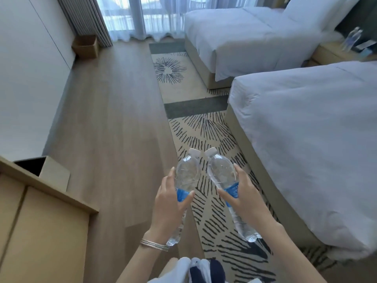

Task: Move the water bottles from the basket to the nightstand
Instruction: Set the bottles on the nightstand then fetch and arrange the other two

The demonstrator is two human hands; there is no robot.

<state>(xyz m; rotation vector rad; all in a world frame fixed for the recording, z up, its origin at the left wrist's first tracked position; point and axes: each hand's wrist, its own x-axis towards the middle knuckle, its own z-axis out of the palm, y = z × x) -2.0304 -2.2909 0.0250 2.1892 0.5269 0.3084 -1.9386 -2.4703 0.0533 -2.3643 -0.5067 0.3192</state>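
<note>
My left hand [169,203] grips a clear water bottle [186,174] with a blue label and white cap around its middle. My right hand [244,197] grips a second, matching water bottle [221,170]. Both bottles tilt forward, and their caps nearly touch above the patterned rug. The wooden nightstand [328,53] stands far off at the upper right between the two beds. Two more bottles [352,39] stand on it. No basket is in view.
Two white beds [306,123] fill the right side. A striped rug [206,127] runs along them over the wood floor [114,123]. A wooden cabinet [40,221] is at the lower left, with a small bin [84,45] by the curtains.
</note>
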